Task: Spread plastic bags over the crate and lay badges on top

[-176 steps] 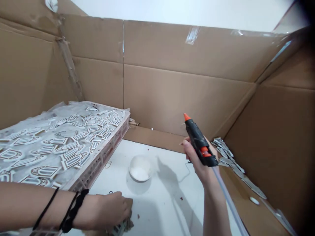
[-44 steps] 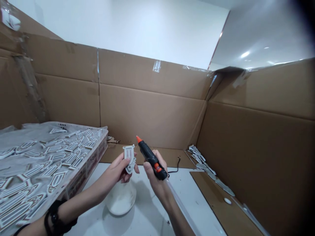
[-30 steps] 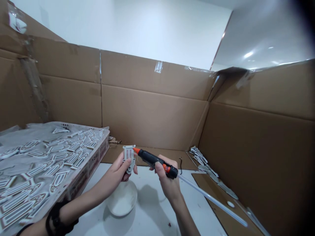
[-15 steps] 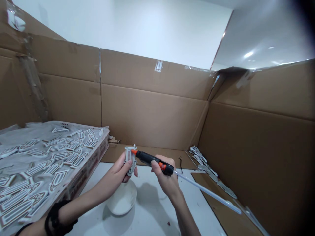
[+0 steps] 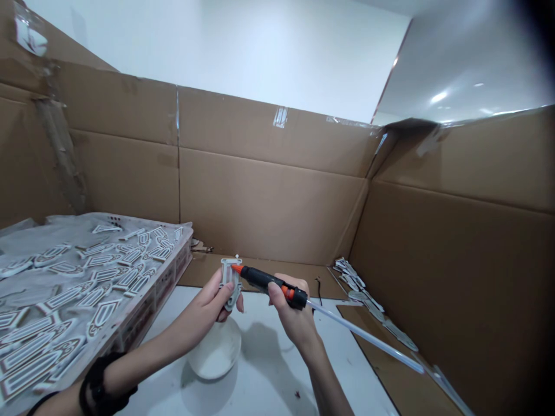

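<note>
My left hand (image 5: 214, 297) pinches a small grey-white frame-shaped piece (image 5: 229, 283), held upright above a white bowl (image 5: 215, 352). My right hand (image 5: 292, 306) is wrapped round a black and orange hot glue gun (image 5: 262, 279). Its orange nozzle points left and meets the upper part of the piece; whether it touches or just hovers I cannot tell. From the rear of the gun a long clear glue stick (image 5: 368, 335) sticks out toward the lower right. The gun's grip and trigger are hidden behind my fingers.
On the left stands a white plastic basket (image 5: 150, 306) lined with sheeting, carrying many white-and-brown cutout pieces (image 5: 102, 318). More flat pieces (image 5: 373, 306) lie along the right cardboard wall (image 5: 455, 260). A cardboard wall (image 5: 269, 196) closes off the back of the white table (image 5: 277, 384).
Almost nothing differs. The glue gun and the held piece sit a few pixels farther right, and the tail of the glue stick has shifted slightly up and left.
</note>
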{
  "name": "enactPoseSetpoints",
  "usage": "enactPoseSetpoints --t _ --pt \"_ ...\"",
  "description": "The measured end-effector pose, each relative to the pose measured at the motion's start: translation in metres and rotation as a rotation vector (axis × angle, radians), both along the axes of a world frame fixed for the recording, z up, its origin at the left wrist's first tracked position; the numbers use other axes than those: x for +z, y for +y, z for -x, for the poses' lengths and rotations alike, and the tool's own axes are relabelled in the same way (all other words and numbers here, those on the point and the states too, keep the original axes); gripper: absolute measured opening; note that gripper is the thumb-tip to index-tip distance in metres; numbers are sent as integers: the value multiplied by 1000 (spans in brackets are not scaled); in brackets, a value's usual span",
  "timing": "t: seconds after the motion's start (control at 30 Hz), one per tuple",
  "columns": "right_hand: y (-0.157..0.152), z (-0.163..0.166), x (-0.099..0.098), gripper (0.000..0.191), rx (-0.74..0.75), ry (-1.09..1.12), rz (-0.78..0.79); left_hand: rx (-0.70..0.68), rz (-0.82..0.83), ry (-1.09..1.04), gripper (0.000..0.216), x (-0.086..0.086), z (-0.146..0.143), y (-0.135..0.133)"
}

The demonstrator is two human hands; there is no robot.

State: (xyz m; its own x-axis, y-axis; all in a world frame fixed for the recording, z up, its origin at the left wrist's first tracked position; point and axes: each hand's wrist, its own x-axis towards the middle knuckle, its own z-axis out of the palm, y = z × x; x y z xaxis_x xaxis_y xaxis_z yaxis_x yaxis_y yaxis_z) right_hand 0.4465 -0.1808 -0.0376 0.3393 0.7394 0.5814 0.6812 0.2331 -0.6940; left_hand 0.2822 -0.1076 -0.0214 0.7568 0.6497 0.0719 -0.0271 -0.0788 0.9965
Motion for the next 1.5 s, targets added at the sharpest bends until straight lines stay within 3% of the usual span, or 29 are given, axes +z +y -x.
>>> enactPoseSetpoints --t 0.5,0.6,0.73,0.9,1.03,1.27,1.5 --pt "1 -1 -1 47 -8 35 27 -6 -12 12 33 -2 -1 3" --pt "2 1 -3 47 -58 102 -1 71 -29 6 32 -4 -1 5" --pt "6 -1 -4 50 -78 429 -59 262 -101 -54 28 -6 3 10" --pt "9 -8 4 58 317 1096 8 360 -271 6 28 -4 7 20" --pt "11 -12 9 56 408 1281 37 417 -271 -29 32 -2 6 27" --pt "12 -11 5 60 404 1194 40 353 -120 -102 31 0 4 26" --pt "1 -6 -10 56 117 569 -50 310 -148 -30 31 -1 7 24"
